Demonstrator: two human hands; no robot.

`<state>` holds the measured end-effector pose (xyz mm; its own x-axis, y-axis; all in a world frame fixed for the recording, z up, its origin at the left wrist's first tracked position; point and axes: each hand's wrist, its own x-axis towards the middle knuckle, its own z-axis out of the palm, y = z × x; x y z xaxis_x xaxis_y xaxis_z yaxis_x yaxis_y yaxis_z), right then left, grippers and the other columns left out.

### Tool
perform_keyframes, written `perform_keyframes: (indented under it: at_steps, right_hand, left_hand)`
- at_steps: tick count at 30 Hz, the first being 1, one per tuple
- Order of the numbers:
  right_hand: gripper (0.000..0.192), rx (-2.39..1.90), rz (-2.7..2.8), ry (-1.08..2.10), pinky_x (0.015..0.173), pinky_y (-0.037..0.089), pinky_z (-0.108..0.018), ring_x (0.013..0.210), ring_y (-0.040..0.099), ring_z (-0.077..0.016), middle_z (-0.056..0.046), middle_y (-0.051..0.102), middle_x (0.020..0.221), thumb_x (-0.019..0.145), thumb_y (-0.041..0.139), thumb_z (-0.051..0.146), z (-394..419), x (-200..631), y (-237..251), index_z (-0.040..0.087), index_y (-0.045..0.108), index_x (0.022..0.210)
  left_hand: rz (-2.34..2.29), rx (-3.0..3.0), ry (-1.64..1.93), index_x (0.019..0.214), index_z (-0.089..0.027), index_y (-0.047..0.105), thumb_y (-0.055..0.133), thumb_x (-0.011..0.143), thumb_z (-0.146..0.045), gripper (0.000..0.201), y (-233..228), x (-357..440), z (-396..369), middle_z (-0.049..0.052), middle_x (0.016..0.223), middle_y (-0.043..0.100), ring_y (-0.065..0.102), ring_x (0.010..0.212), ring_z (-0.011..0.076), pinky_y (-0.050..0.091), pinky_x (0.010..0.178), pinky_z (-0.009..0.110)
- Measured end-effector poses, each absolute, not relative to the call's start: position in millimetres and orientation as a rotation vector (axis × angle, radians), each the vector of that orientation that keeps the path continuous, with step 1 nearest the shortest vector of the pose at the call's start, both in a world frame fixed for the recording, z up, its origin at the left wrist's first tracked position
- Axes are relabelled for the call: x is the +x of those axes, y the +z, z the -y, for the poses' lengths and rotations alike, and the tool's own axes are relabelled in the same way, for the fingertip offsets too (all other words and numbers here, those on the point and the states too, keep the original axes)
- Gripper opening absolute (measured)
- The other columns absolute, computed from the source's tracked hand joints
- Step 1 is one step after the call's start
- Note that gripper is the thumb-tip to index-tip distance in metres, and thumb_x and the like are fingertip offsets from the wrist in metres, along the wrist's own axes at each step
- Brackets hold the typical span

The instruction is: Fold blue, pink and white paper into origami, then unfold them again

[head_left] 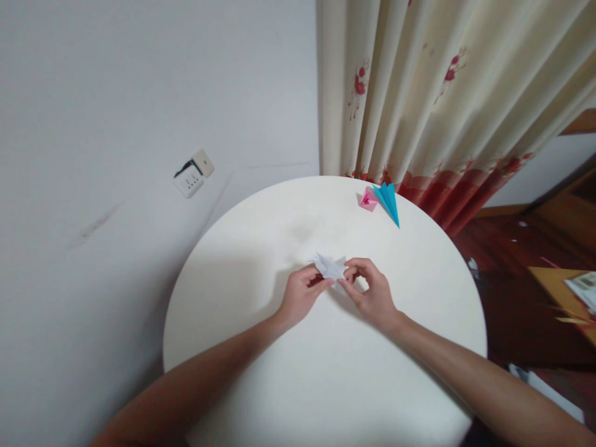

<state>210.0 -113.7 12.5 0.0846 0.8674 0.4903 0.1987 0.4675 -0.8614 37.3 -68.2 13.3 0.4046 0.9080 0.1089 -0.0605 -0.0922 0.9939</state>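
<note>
Far off to the left of the hands, a wall socket (pixel 193 173) is sitting low on the grey wall. The round white desk (pixel 261 347) is carrying everything else. The left hand (pixel 302 297) is reaching in from the lower left, its fingers curling shut on the left edge of a small folded white paper (pixel 331 267). The paper is sitting between the two hands, just above the desk near its middle, and whether it is touching the surface is hard to tell. The right hand (pixel 370 292) is coming in from the lower right, its thumb and fingertips pinching the right side of the same paper, so both hands are close together and clamped on it. Well beyond the right hand, near the far edge of the desk, a pink folded paper (pixel 367 199) is lying just beside a blue folded paper (pixel 388 200). Behind those, a cream curtain (pixel 419 93) with red flowers is hanging.
</note>
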Motion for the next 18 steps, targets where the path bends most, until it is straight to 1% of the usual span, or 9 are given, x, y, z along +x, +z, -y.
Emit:
perform_keyframes:
  at_steps: [4, 7, 8, 10, 12, 14, 18]
  right_hand:
    - [0.024, -1.016, 1.517, 0.527, 0.071, 0.049, -0.032, 0.072, 0.058, -0.0162, 0.0, 0.064, 0.082, 0.091, 0.065, 0.021, 116.1, 211.1, 16.3, 0.026, 0.058, 0.113]
    - [0.027, -1.061, 1.529, 0.524, 0.073, 0.048, -0.034, 0.077, 0.057, -0.0184, -0.001, 0.061, 0.085, 0.089, 0.068, 0.025, 114.9, 211.7, 18.9, 0.027, 0.063, 0.116]
    - [0.025, -1.08, 1.53, 0.529, 0.074, 0.048, -0.035, 0.079, 0.057, -0.0194, -0.002, 0.06, 0.086, 0.088, 0.07, 0.028, 114.1, 211.8, 19.7, 0.027, 0.066, 0.112]
    - [0.015, -1.1, 1.523, 0.541, 0.074, 0.048, -0.036, 0.083, 0.057, -0.0209, -0.004, 0.059, 0.087, 0.085, 0.074, 0.032, 112.6, 211.9, 21.0, 0.027, 0.072, 0.1]
    - [0.007, -1.091, 1.502, 0.561, 0.073, 0.047, -0.036, 0.082, 0.057, -0.0211, -0.004, 0.059, 0.084, 0.086, 0.073, 0.033, 111.7, 211.7, 21.8, 0.026, 0.073, 0.086]
    - [0.011, -1.072, 1.478, 0.584, 0.072, 0.046, -0.036, 0.078, 0.057, -0.0204, -0.003, 0.06, 0.079, 0.087, 0.072, 0.032, 111.7, 211.0, 22.3, 0.025, 0.073, 0.079]
    - [0.012, -1.037, 1.453, 0.61, 0.07, 0.044, -0.035, 0.075, 0.056, -0.0195, -0.002, 0.06, 0.076, 0.086, 0.073, 0.029, 113.3, 209.2, 23.0, 0.024, 0.073, 0.075]
  left_hand:
    - [-0.857, 1.479, 1.038, 0.083, -0.015, 0.076, 0.078, 0.079, -0.031, 0.017, 11.3, 36.7, 66.2, 0.006, 0.087, 0.07, 0.064, 0.079, 0.0174, 0.05, 0.072, 0.026]
    - [-0.832, 1.479, 1.046, 0.082, -0.016, 0.076, 0.078, 0.079, -0.033, 0.017, 12.3, 36.6, 65.7, 0.006, 0.088, 0.069, 0.064, 0.081, 0.018, 0.05, 0.074, 0.026]
    - [-0.823, 1.468, 1.028, 0.082, -0.016, 0.077, 0.077, 0.08, -0.033, 0.018, 13.0, 36.7, 66.1, 0.007, 0.088, 0.07, 0.065, 0.082, 0.0188, 0.05, 0.076, 0.027]
    - [-0.819, 1.447, 0.984, 0.083, -0.016, 0.077, 0.077, 0.08, -0.035, 0.019, 14.4, 37.3, 67.4, 0.007, 0.086, 0.072, 0.065, 0.083, 0.0202, 0.05, 0.078, 0.029]
    - [-0.832, 1.429, 0.962, 0.081, -0.016, 0.077, 0.077, 0.079, -0.035, 0.019, 15.2, 38.1, 69.3, 0.005, 0.081, 0.072, 0.065, 0.081, 0.0206, 0.05, 0.077, 0.029]
    - [-0.85, 1.406, 0.96, 0.078, -0.015, 0.076, 0.079, 0.078, -0.036, 0.02, 14.9, 39.0, 71.3, 0.004, 0.076, 0.071, 0.064, 0.076, 0.0194, 0.049, 0.074, 0.028]
    - [-0.886, 1.35, 0.96, 0.078, -0.013, 0.075, 0.079, 0.077, -0.038, 0.026, 12.6, 40.2, 73.0, 0.004, 0.074, 0.071, 0.061, 0.068, 0.016, 0.047, 0.067, 0.026]
